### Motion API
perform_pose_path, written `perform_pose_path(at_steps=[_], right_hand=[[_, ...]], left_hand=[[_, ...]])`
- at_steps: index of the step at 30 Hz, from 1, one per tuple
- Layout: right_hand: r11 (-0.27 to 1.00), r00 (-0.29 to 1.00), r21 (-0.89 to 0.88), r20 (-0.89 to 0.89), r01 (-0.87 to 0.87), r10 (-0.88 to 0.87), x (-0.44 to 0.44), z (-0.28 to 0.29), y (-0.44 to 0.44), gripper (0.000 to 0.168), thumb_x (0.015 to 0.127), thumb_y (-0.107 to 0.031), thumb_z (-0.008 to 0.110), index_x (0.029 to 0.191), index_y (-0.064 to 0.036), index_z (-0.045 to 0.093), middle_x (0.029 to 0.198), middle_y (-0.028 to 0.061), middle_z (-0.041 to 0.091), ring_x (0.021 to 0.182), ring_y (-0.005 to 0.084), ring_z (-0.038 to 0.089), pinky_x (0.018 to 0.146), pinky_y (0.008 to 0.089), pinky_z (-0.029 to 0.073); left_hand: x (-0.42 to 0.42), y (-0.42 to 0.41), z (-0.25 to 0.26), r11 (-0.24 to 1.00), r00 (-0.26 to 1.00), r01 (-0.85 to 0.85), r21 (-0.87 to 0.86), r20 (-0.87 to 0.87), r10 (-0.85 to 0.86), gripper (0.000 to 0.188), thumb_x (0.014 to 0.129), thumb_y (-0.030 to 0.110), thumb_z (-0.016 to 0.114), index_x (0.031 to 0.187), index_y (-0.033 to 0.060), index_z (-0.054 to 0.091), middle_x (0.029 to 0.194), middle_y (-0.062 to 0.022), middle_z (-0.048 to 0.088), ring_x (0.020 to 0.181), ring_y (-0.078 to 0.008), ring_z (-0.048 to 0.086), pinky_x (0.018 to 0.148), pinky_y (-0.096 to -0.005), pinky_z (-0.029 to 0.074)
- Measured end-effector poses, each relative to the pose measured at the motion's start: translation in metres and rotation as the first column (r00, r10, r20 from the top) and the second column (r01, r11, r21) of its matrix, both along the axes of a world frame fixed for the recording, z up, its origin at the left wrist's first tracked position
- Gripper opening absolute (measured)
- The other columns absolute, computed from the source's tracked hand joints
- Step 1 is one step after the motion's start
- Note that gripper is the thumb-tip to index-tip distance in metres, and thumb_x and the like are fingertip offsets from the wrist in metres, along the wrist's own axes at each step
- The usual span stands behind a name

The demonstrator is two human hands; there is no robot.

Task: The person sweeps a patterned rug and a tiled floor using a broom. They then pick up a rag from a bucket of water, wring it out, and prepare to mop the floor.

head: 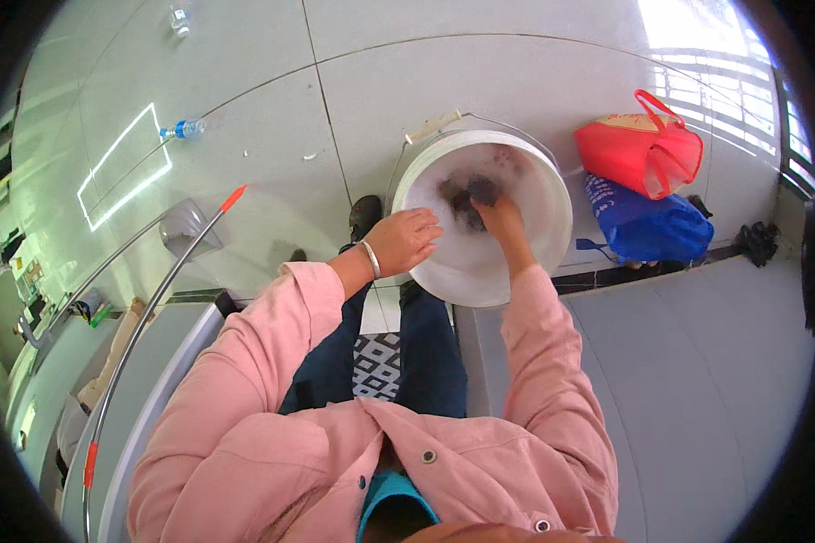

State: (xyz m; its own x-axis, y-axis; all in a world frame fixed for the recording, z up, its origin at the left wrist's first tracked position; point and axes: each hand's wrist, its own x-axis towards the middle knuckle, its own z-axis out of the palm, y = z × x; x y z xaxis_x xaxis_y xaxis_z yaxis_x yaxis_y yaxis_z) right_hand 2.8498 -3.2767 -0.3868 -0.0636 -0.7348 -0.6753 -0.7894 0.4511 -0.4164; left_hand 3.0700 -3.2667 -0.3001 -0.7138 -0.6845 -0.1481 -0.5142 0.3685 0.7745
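A white plastic bucket stands on the tiled floor before me, with pale, foamy-looking liquid inside. My right hand reaches into it, its fingers around a dark, wet-looking cloth or scrubber. Around that dark thing the liquid looks murky; I cannot tell how much lies under the surface. Over the bucket's left rim is my left hand, its fingers slightly apart and nothing in them. The wire handle's white grip rests on the far side.
Right of the bucket lie a red bag and a blue bag. Leftward are a grey dustpan, a metal pole with red ends and a plastic bottle. Another bottle lies farther off. Grey panels flank my legs.
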Motion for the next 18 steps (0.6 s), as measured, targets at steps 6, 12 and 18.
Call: perform_pose_path(at_steps=[6, 12, 18], right_hand=[[0.891, 0.985, -0.453, -0.131, 0.041, -0.111, -0.012, 0.058, 0.019, 0.053, 0.066, -0.025, 0.062, 0.108, 0.001, 0.043, 0.11, 0.0246, 0.042, 0.099, 0.0371, 0.042, 0.082, 0.0406, 0.036], [0.955, 0.968, -0.229, -0.204, -0.19, 0.144, 0.021, 0.007, 0.01, 0.059, 0.067, -0.025, 0.06, 0.116, -0.002, 0.038, 0.116, 0.0251, 0.036, 0.107, 0.0394, 0.034, 0.089, 0.0403, 0.03], [0.552, 0.512, 0.11, -0.258, -0.827, 0.819, -0.026, -0.093, 0.021, 0.04, 0.076, -0.026, 0.045, 0.113, -0.012, 0.046, 0.119, 0.0058, 0.041, 0.109, 0.0246, 0.039, 0.087, 0.038, 0.032]], left_hand=[[-0.017, 0.022, -0.004, 0.944, 0.989, -0.127, 0.303, -0.031, 0.143, 0.026, 0.074, 0.016, 0.051, 0.097, 0.0038, 0.052, 0.095, -0.0129, 0.051, 0.088, -0.027, 0.05, 0.078, -0.0332, 0.041], [-0.018, 0.031, -0.007, 0.889, 0.962, -0.254, 0.381, 0.002, 0.274, 0.031, 0.074, 0.017, 0.051, 0.102, 0.0049, 0.049, 0.097, -0.0141, 0.051, 0.09, -0.0287, 0.049, 0.078, -0.0344, 0.04], [-0.027, 0.021, -0.004, 0.838, 0.944, -0.241, 0.49, -0.081, 0.319, 0.03, 0.072, 0.018, 0.049, 0.099, 0.0052, 0.05, 0.098, -0.0141, 0.05, 0.094, -0.0285, 0.047, 0.084, -0.0361, 0.036]])
